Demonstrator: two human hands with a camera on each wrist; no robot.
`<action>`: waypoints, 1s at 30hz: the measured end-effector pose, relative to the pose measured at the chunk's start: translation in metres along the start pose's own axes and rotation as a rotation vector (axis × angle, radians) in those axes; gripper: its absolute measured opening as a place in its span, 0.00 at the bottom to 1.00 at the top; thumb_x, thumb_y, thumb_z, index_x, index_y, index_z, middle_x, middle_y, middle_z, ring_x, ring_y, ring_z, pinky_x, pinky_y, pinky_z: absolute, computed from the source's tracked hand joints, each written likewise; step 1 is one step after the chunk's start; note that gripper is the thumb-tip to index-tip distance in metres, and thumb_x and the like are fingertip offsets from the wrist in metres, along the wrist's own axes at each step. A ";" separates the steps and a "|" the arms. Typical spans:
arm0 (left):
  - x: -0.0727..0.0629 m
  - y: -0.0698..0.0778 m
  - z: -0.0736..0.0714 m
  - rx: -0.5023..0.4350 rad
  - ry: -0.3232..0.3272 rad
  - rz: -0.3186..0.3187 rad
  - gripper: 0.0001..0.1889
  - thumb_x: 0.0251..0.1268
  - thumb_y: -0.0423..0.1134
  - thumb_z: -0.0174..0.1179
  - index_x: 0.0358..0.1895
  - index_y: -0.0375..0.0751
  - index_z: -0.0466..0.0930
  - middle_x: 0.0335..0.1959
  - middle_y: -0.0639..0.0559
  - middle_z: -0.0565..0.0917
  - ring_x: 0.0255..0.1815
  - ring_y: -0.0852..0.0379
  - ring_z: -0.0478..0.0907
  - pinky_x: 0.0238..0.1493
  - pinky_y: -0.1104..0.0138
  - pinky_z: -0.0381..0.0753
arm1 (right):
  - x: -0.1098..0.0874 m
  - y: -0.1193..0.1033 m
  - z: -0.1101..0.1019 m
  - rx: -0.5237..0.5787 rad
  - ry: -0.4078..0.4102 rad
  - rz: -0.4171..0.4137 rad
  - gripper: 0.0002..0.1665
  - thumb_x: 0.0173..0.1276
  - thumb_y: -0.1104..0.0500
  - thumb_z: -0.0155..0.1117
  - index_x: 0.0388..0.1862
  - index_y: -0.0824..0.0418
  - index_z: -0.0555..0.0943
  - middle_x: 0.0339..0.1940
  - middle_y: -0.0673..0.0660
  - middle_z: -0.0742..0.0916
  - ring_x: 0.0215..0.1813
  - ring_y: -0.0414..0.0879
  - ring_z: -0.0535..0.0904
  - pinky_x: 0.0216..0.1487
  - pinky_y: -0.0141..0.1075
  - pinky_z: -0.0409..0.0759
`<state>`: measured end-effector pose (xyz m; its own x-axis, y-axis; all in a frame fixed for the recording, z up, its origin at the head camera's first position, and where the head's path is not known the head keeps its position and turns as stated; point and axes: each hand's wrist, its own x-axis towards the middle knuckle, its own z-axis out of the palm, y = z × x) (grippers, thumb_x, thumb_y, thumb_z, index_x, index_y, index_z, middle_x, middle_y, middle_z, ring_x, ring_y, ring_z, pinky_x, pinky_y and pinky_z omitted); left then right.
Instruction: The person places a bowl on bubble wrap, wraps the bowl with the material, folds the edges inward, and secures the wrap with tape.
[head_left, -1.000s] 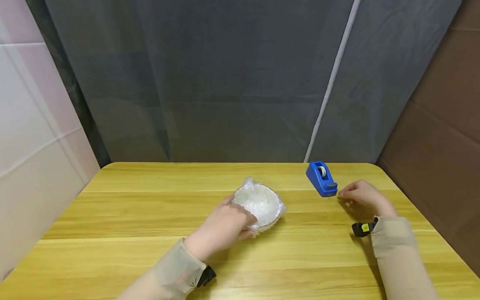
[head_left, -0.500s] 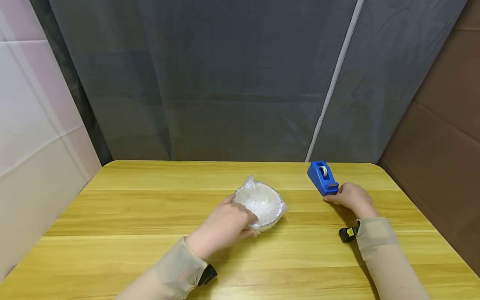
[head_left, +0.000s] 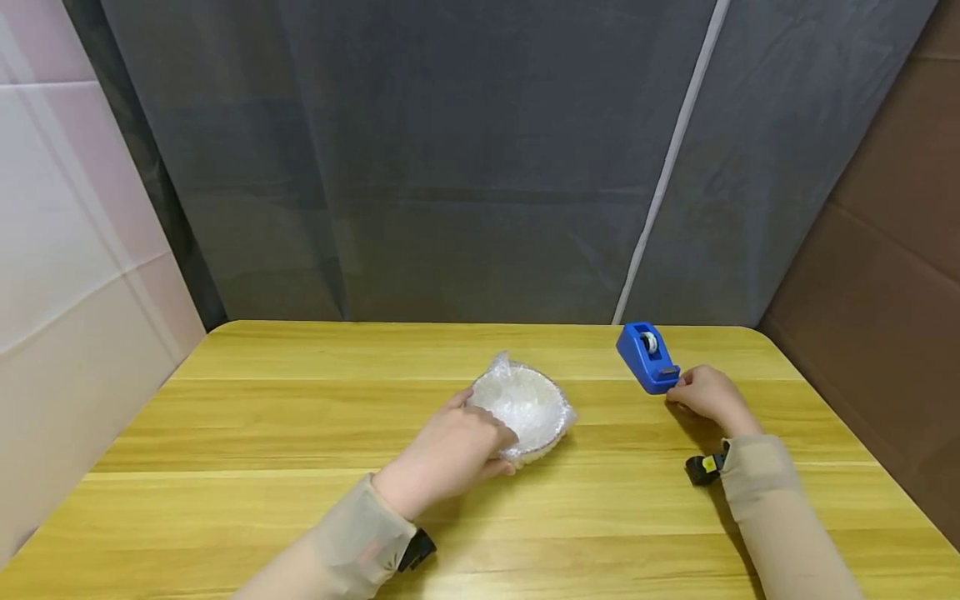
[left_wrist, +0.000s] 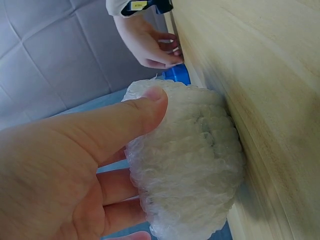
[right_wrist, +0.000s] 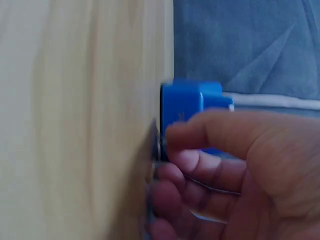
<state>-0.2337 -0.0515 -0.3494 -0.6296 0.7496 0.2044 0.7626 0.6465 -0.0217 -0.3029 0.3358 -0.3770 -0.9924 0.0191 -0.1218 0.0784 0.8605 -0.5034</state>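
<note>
On the table's middle sits a bowl wrapped in clear bubble wrap (head_left: 525, 404), its hollow facing up and a twist of wrap poking up at the far rim. My left hand (head_left: 450, 446) grips its near left side, thumb outside on the bubble wrap in the left wrist view, other fingers over the rim. A blue tape dispenser (head_left: 647, 358) with a white roll stands at the back right. My right hand (head_left: 705, 393) is at its cutter end, fingers curled in and thumb tip meeting the index finger. I cannot tell whether tape is between them.
The wooden table (head_left: 262, 433) ends at a back edge before a dark grey curtain (head_left: 450, 167) with a pale strip. A white wall panel (head_left: 67, 208) stands at the left, a brown one (head_left: 892, 250) at the right. Black cameras are strapped to both wrists.
My right hand has moved left to the dispenser's front end, then drawn back slightly to the right. The left hand keeps its grip on the wrapped bowl without visible movement.
</note>
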 end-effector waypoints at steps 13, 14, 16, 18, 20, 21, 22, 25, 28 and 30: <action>0.001 0.000 -0.001 0.005 0.002 0.005 0.13 0.55 0.55 0.68 0.38 0.54 0.87 0.31 0.61 0.85 0.36 0.59 0.81 0.66 0.44 0.63 | -0.017 0.009 -0.029 0.135 -0.273 0.032 0.13 0.54 0.68 0.60 0.39 0.72 0.80 0.18 0.51 0.76 0.19 0.42 0.69 0.20 0.31 0.68; 0.001 0.000 -0.001 0.005 0.001 0.004 0.13 0.55 0.55 0.68 0.37 0.54 0.87 0.30 0.61 0.85 0.36 0.59 0.81 0.66 0.44 0.63 | -0.019 0.007 -0.032 0.126 -0.302 0.029 0.13 0.55 0.69 0.59 0.40 0.72 0.81 0.17 0.51 0.76 0.19 0.42 0.69 0.20 0.31 0.68; 0.001 0.000 -0.001 0.006 0.002 0.002 0.13 0.54 0.55 0.68 0.37 0.54 0.87 0.30 0.61 0.85 0.36 0.59 0.81 0.66 0.44 0.64 | -0.022 0.004 -0.036 0.104 -0.346 0.027 0.09 0.58 0.68 0.60 0.37 0.71 0.82 0.16 0.50 0.75 0.19 0.42 0.68 0.20 0.31 0.68; 0.000 0.000 -0.001 0.004 0.003 -0.001 0.13 0.54 0.55 0.68 0.37 0.54 0.87 0.29 0.61 0.85 0.36 0.59 0.81 0.66 0.44 0.64 | -0.024 0.001 -0.038 0.080 -0.375 0.023 0.07 0.61 0.66 0.60 0.34 0.68 0.83 0.15 0.50 0.74 0.19 0.41 0.68 0.20 0.31 0.68; 0.000 0.000 -0.001 0.004 0.002 -0.003 0.13 0.54 0.55 0.68 0.37 0.54 0.87 0.29 0.61 0.85 0.36 0.59 0.81 0.66 0.44 0.64 | -0.025 -0.001 -0.038 0.063 -0.385 0.012 0.08 0.64 0.64 0.59 0.31 0.67 0.83 0.15 0.49 0.73 0.19 0.42 0.69 0.20 0.32 0.70; 0.000 0.000 -0.001 0.003 0.001 -0.004 0.13 0.54 0.55 0.68 0.37 0.54 0.87 0.29 0.61 0.85 0.36 0.59 0.81 0.66 0.44 0.64 | -0.025 -0.002 -0.038 0.058 -0.387 0.011 0.08 0.65 0.63 0.60 0.30 0.66 0.83 0.15 0.49 0.73 0.19 0.42 0.69 0.20 0.32 0.69; 0.000 0.000 -0.001 0.002 0.000 -0.005 0.13 0.54 0.55 0.68 0.37 0.54 0.87 0.29 0.61 0.84 0.36 0.59 0.81 0.66 0.44 0.65 | -0.024 -0.002 -0.037 0.056 -0.387 0.010 0.09 0.65 0.63 0.60 0.29 0.66 0.83 0.15 0.49 0.73 0.19 0.42 0.69 0.20 0.32 0.70; 0.000 0.001 0.000 0.000 -0.006 -0.007 0.13 0.54 0.55 0.68 0.37 0.54 0.87 0.30 0.62 0.85 0.36 0.60 0.81 0.65 0.44 0.65 | -0.023 -0.001 -0.035 0.059 -0.372 0.010 0.09 0.65 0.62 0.60 0.28 0.65 0.83 0.15 0.49 0.73 0.20 0.42 0.70 0.21 0.32 0.72; -0.001 0.000 0.000 -0.005 -0.002 -0.005 0.13 0.54 0.55 0.68 0.37 0.54 0.87 0.29 0.62 0.84 0.36 0.60 0.81 0.65 0.44 0.65 | -0.021 0.001 -0.034 0.067 -0.356 0.008 0.09 0.63 0.61 0.61 0.27 0.64 0.84 0.15 0.49 0.75 0.21 0.41 0.70 0.20 0.34 0.73; -0.001 0.000 0.000 -0.007 0.001 -0.004 0.13 0.54 0.55 0.68 0.36 0.53 0.86 0.29 0.62 0.84 0.35 0.60 0.80 0.65 0.44 0.66 | -0.020 0.001 -0.034 0.076 -0.353 0.005 0.08 0.61 0.61 0.62 0.27 0.64 0.84 0.16 0.49 0.76 0.21 0.41 0.70 0.20 0.34 0.74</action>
<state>-0.2326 -0.0523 -0.3493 -0.6326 0.7468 0.2052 0.7611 0.6485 -0.0141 -0.2863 0.3536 -0.3456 -0.8989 -0.1648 -0.4059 0.1037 0.8201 -0.5628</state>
